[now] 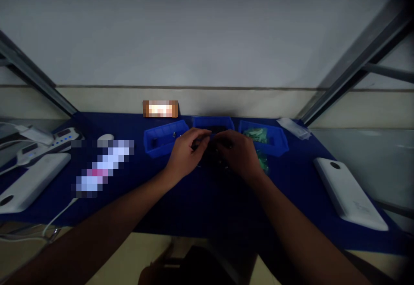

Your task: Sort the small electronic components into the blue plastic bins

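Observation:
My left hand (190,147) is closed, thumb and fingers bent together in front of the middle blue bin (213,122). Just right of it, my right hand (237,149) curls inward with its fingers pinched, almost meeting the left. Whatever lies between the fingertips is too dark and small to make out. Below the hands are small dark pieces with bright glints, partly hidden. The left blue bin (161,140) holds a few small shiny parts. In the right blue bin (274,140) lie green packets (257,135), and more green material (263,161) sits in front of it, beside my right wrist.
A white power bank (351,194) lies at the right, another (35,181) at the left near a power strip (64,138) with cables. A blurred-out phone-like screen (103,168), a white mouse-like object (105,139) and a clear plastic bag (294,128) rest on the blue tabletop (181,207).

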`<state>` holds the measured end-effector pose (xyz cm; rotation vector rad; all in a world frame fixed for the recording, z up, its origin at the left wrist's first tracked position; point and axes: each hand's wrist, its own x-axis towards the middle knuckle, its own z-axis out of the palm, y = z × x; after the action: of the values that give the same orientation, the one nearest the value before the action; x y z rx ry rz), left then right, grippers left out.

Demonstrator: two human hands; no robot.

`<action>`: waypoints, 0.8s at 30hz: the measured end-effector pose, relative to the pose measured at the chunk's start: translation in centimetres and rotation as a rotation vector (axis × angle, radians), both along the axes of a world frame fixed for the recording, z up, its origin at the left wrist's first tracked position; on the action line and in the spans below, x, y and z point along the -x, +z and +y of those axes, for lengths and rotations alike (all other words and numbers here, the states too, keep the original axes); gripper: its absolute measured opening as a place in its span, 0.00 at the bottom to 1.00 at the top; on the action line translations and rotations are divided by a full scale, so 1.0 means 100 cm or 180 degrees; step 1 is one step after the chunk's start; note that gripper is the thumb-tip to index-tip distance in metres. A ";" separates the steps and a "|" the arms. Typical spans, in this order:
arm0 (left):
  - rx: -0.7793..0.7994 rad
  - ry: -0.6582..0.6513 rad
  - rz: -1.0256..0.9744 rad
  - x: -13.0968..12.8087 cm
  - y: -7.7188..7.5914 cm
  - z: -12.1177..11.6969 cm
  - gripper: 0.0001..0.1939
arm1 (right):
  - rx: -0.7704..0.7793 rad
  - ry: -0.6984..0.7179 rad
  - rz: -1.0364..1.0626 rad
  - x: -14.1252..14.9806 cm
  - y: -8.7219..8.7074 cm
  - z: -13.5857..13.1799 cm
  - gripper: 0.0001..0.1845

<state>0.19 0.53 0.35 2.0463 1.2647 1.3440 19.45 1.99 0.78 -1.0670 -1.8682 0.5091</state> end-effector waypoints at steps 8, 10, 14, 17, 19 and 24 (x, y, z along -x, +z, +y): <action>0.0079 0.0058 -0.0105 0.003 -0.005 0.003 0.11 | 0.0819 0.0154 0.1070 0.004 0.002 -0.001 0.07; 0.0139 0.0076 -0.0198 0.003 -0.006 0.004 0.10 | 0.0802 0.0109 0.1040 0.004 0.002 -0.001 0.07; 0.0299 -0.0007 -0.0519 0.003 -0.008 0.006 0.11 | 0.0556 0.0016 0.0699 0.004 0.002 -0.002 0.07; 0.0374 -0.0076 -0.0579 0.003 -0.008 0.006 0.13 | 0.0275 0.0036 0.0382 0.004 0.004 -0.003 0.14; 0.0392 -0.0088 -0.0585 0.002 -0.007 0.005 0.14 | 0.0042 0.0039 0.0161 0.004 0.006 -0.005 0.16; 0.0511 -0.0050 -0.0378 0.000 -0.002 -0.001 0.12 | -0.0166 -0.0047 0.0022 0.003 0.006 -0.005 0.09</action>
<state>0.16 0.47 0.15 1.8368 1.2590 1.2923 19.15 1.49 1.36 -1.0426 -1.8565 0.4528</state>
